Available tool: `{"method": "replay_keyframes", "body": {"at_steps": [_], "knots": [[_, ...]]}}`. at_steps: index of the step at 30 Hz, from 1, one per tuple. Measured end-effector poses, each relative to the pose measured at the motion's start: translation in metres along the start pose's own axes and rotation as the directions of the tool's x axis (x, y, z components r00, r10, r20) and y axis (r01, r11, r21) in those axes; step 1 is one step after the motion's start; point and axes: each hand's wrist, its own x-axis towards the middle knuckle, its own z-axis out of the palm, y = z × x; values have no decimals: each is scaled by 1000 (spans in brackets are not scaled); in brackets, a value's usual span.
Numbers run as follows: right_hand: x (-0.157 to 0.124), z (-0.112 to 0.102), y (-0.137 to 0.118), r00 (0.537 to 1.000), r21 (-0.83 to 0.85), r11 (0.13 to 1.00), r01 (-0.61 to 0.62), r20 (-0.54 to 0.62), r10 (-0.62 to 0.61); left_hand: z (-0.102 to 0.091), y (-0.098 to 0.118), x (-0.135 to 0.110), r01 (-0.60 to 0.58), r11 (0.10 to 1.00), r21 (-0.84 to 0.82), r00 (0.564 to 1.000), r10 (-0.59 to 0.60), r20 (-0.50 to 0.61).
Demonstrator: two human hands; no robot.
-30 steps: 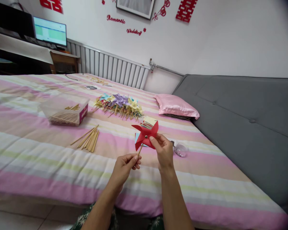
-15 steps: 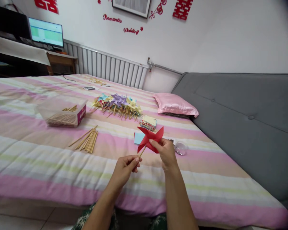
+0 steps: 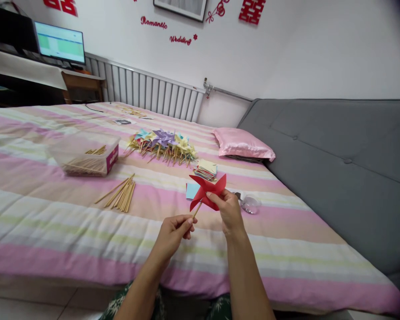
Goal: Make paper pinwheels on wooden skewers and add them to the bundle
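Note:
A red paper pinwheel (image 3: 206, 189) on a thin wooden stick (image 3: 198, 208) is held above the bed by both hands. My left hand (image 3: 175, 229) pinches the stick below the blades. My right hand (image 3: 229, 209) grips the pinwheel at its middle, thumb in front and the fingers partly hidden behind the red paper. Just behind the pinwheel lie a light blue paper sheet (image 3: 192, 191) and a stack of coloured paper squares (image 3: 206, 170). To the right of my right hand sits a small clear container (image 3: 250, 204) with shiny bits in it.
Loose wooden sticks (image 3: 122, 195) lie on the striped bedspread (image 3: 86, 249) at left, near a clear plastic box (image 3: 86, 155) of sticks. A pile of finished pinwheels (image 3: 163, 142) lies farther back. A pink pillow (image 3: 243, 144) rests by the grey headboard (image 3: 333, 155).
Both hands keep their hold on the red pinwheel, with hardly any movement. The whole view has shifted slightly.

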Motion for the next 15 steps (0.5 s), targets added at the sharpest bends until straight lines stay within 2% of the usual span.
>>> {"method": "replay_keyframes", "body": {"at_steps": [4, 7, 9, 12, 13, 15], "knots": [[1, 0, 1, 999, -3, 1000, 11, 38, -11, 0, 1, -1, -14, 1000, -11, 1000, 14, -21], [2, 0, 3, 995, -42, 996, 78, 57, -76, -2, 1, 0, -47, 998, -31, 990, 42, -131], [2, -1, 6, 986, -109, 981, 161, -26, -165, -5, 2, 2, -53, 996, -73, 970, 34, -239], [0, 3, 8, 930, -273, 921, 278, -162, -329, -10, 2, 4, -38, 983, -180, 940, -26, -340], [-2, 5, 8, 919, -323, 897, 303, -150, -364, -11, 2, 4, -33, 977, -211, 935, -45, -353], [-8, 13, 7, 923, -392, 856, 336, -45, -383, -13, 1, 4, -31, 967, -252, 930, -65, -362]]}}
